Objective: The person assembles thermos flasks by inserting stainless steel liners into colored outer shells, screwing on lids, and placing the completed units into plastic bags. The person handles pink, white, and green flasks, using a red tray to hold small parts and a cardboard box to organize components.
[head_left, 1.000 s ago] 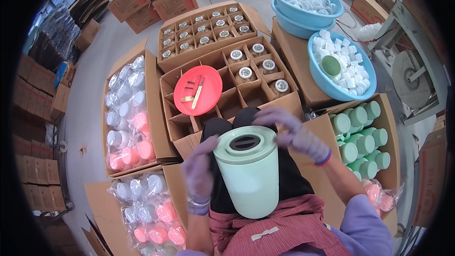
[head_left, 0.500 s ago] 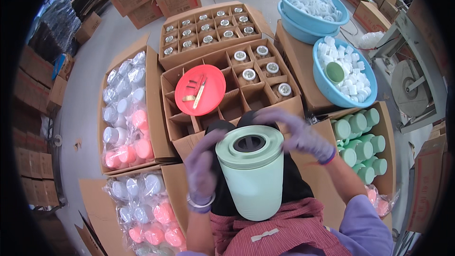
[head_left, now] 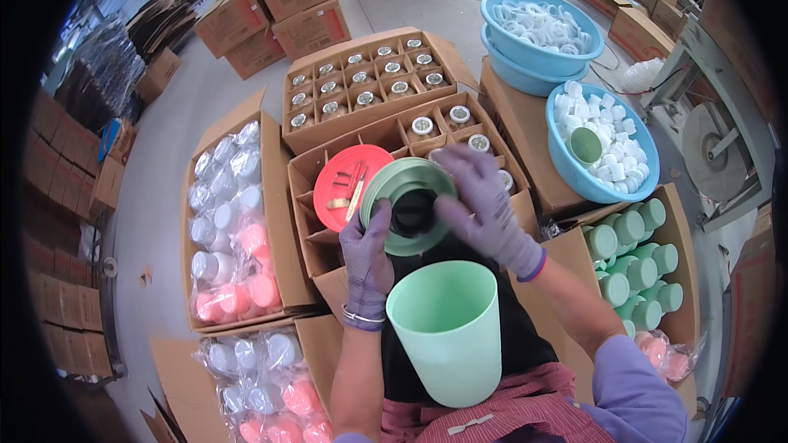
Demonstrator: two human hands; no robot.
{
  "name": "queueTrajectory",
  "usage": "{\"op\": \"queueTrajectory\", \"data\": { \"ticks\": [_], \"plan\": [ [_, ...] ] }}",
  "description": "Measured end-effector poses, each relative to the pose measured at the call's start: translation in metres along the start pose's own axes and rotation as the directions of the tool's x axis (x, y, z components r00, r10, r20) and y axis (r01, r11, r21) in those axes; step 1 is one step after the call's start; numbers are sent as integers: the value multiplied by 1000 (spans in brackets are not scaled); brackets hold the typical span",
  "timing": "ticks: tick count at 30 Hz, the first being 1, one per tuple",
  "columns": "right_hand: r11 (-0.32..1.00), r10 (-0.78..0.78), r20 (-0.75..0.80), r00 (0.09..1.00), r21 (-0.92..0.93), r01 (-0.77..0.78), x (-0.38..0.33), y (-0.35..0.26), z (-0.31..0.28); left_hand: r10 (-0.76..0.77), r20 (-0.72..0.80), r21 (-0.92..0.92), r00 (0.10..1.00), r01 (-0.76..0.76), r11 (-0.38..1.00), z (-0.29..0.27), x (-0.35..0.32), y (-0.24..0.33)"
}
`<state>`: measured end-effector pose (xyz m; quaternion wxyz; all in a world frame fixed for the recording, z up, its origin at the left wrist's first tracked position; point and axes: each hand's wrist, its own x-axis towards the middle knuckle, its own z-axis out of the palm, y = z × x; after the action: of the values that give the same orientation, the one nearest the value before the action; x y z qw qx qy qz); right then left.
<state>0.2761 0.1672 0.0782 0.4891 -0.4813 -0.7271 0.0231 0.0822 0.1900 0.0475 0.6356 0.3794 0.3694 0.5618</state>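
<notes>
A seated worker in purple knit gloves holds a round pale-green plastic lid with a dark centre hole (head_left: 408,205) above the lap, over the front edge of an open cardboard carton with divider cells (head_left: 386,156). The left hand (head_left: 367,256) grips the lid's lower left rim, fingers curled up around its edge, while the right hand (head_left: 484,205) lies spread over the lid's right side, fingers clasping its rim and reaching toward the hole. Just below the lid, apart from it and open-mouthed, a pale-green plastic tumbler body (head_left: 447,330) stands tilted on the worker's lap against a dark apron. A red round plastic lid (head_left: 349,184) carrying a few small tools rests on the carton cells just left of the green lid. Behind it sits a second cardboard carton filled with small capped jars (head_left: 361,86). At the worker's left, an open cardboard box of plastic-wrapped clear and pink cups (head_left: 230,221) lies on the floor, with another batch of wrapped cups (head_left: 263,377) nearer the knees. To the right, a blue plastic basin of white caps (head_left: 603,143) sits on a box top, stacked blue basins holding white rings (head_left: 542,29) stand beyond it, and a carton of finished green tumblers (head_left: 636,254) lies beside the right forearm.
</notes>
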Motion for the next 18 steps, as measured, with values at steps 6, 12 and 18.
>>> {"op": "queueTrajectory", "data": {
  "ticks": [6,12,18],
  "plan": [
    [972,213,321,923,21,-232,-23,74,24,368,-346,131,863,-344,930,5,28,-7],
    [694,643,243,726,-585,-420,-105,232,30,409,-104,199,907,-384,902,15,40,44],
    [692,647,263,716,-596,-406,-111,249,37,231,320,627,919,-388,675,-19,50,-74]
  ]
}}
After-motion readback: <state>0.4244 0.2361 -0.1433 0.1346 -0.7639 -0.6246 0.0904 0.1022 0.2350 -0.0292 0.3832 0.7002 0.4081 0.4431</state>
